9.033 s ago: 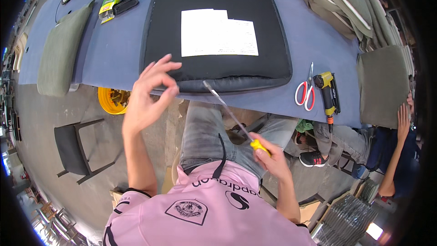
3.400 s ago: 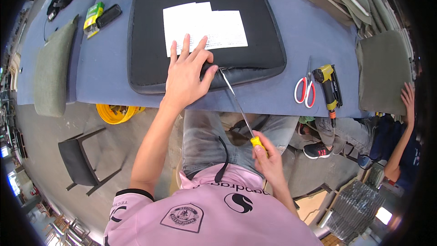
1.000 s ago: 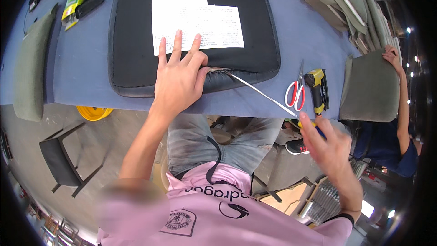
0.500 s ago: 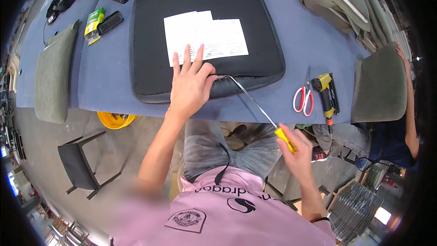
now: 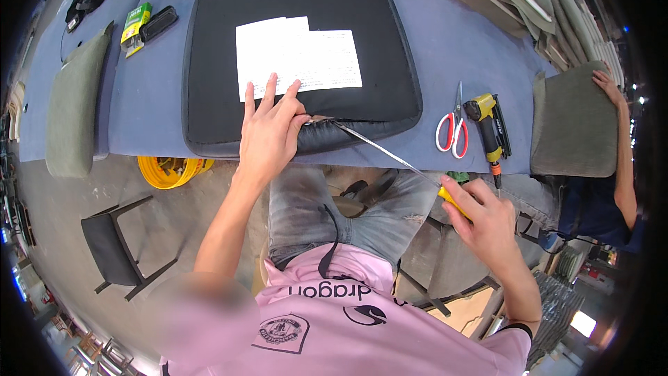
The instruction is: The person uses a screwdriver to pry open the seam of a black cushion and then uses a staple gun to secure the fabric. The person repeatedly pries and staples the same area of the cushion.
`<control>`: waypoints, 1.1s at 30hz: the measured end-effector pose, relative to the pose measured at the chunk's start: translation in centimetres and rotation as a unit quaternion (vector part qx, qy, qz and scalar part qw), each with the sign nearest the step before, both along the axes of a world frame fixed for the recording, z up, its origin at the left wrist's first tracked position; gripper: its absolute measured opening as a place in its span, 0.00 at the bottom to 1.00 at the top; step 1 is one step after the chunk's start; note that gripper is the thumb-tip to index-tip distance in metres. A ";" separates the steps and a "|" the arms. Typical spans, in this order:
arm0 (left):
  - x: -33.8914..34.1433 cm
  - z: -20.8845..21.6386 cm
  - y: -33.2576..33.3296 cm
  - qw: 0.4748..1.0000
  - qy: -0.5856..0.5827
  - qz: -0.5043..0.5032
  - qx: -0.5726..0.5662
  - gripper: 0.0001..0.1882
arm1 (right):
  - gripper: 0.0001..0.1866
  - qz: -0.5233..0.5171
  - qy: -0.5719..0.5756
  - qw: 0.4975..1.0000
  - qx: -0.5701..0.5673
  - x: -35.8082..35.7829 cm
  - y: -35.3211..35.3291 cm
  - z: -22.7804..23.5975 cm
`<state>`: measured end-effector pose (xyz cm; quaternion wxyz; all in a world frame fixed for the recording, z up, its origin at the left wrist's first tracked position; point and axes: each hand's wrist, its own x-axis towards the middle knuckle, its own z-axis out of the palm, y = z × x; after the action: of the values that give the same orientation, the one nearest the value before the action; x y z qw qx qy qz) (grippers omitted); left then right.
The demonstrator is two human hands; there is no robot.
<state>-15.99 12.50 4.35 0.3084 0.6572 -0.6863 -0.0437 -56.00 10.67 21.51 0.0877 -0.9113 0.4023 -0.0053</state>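
A black upholstered chair seat [image 5: 216, 69] lies on the blue-covered table, with white paper sheets [image 5: 299, 56] on top. My left hand [image 5: 268, 136] rests along its near edge: three fingers stretch onto the paper, while thumb and forefinger pinch the black cover [image 5: 323, 136] beside an open gap. In my right hand [image 5: 487, 226], off the table's front edge, is a screwdriver [image 5: 383, 148] with a yellow handle and long metal shaft. Its tip meets the gap in the cover, close to my left thumb; how far it goes in is hidden.
Red-and-white scissors [image 5: 452, 132] and a yellow-black staple gun [image 5: 487, 125] lie to the right. Another person's hand [image 5: 608, 87] touches a grey-green seat [image 5: 577, 122]. At left are another grey-green cushion [image 5: 80, 101], a green-yellow box [image 5: 136, 28] and a yellow bucket [image 5: 160, 177] below.
My right hand has swung to the right and the screwdriver shaft lies at a flatter slant. My left hand keeps its hold at the cover's edge. The whole view has shifted slightly.
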 end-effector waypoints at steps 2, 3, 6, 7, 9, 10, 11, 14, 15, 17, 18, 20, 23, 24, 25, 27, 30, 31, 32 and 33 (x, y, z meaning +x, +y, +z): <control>-0.1 -0.1 -0.1 1.000 0.001 0.006 0.008 0.12 | 0.31 0.008 0.023 1.000 -0.016 0.1 -0.4 0.4; -0.1 -0.1 -0.1 1.000 0.004 0.007 0.006 0.14 | 0.31 0.028 0.017 0.999 -0.030 0.2 -0.6 0.5; -0.2 0.0 -0.1 1.000 0.008 0.009 -0.001 0.18 | 0.32 0.043 0.032 0.997 -0.050 0.9 -1.2 1.3; -0.2 0.0 -0.2 1.000 0.008 0.010 0.000 0.19 | 0.32 0.047 0.038 0.997 -0.050 1.1 -1.5 1.6; -0.2 0.1 -0.2 1.000 0.008 0.010 0.002 0.19 | 0.33 0.058 0.048 0.996 -0.051 1.5 -2.0 2.2; -0.1 0.1 -0.2 1.000 0.007 0.011 0.002 0.18 | 0.33 0.064 0.050 0.995 -0.051 1.6 -2.4 2.5; -0.1 0.1 -0.3 1.000 0.007 0.010 0.004 0.18 | 0.34 0.065 0.047 0.995 -0.051 1.8 -2.7 2.8; 0.1 0.0 -0.4 1.000 -0.009 0.006 -0.014 0.25 | 0.34 0.094 0.082 0.990 -0.058 2.1 -3.7 3.7; 0.1 0.0 -0.4 1.000 -0.007 0.004 -0.011 0.23 | 0.34 0.106 0.116 0.986 -0.059 2.3 -4.1 4.1; 0.1 -0.1 -0.5 1.000 0.001 0.004 -0.007 0.19 | 0.35 0.120 0.156 0.977 -0.079 2.4 -4.7 4.9; 0.1 -0.1 -0.5 1.000 -0.006 -0.001 0.002 0.16 | 0.35 0.144 0.142 0.974 -0.098 2.4 -4.8 5.2; 0.1 -0.2 -0.4 1.000 -0.012 -0.002 0.026 0.10 | 0.36 0.158 0.176 0.965 -0.113 2.3 -4.4 4.7; 0.1 -0.3 -0.3 0.999 -0.039 -0.011 0.019 0.09 | 0.37 0.063 0.075 0.992 -0.080 1.8 -1.4 1.0; 0.2 -0.4 -0.3 0.999 -0.034 -0.012 0.020 0.09 | 0.37 0.009 0.000 1.000 -0.012 1.6 0.2 -1.6; 0.2 -0.5 -0.4 0.999 -0.035 -0.011 0.018 0.09 | 0.37 -0.027 -0.134 0.990 0.033 1.4 1.7 -4.7; 0.2 -0.8 -0.5 0.999 -0.039 -0.005 0.013 0.09 | 0.32 -0.116 -0.266 0.940 0.180 1.5 6.2 -10.5; 0.3 -0.7 -0.7 0.999 -0.049 -0.001 0.011 0.09 | 0.26 -0.369 -0.426 0.705 0.431 1.2 11.3 -14.8; 0.3 -0.6 -0.8 0.999 -0.049 0.000 0.009 0.09 | 0.25 -0.425 -0.460 0.593 0.506 1.3 12.1 -14.9; 0.3 -0.4 -0.8 0.999 -0.051 -0.007 0.015 0.09 | 0.23 -0.449 -0.499 0.458 0.583 1.4 12.4 -14.7; 0.3 -0.2 -0.8 0.999 -0.035 -0.005 0.010 0.10 | 0.24 -0.460 -0.464 0.521 0.549 1.5 12.3 -14.0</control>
<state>-15.74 11.66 4.16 0.2772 0.6582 -0.6993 -0.0294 -54.49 22.99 7.53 0.7307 -0.2390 0.5906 -0.2452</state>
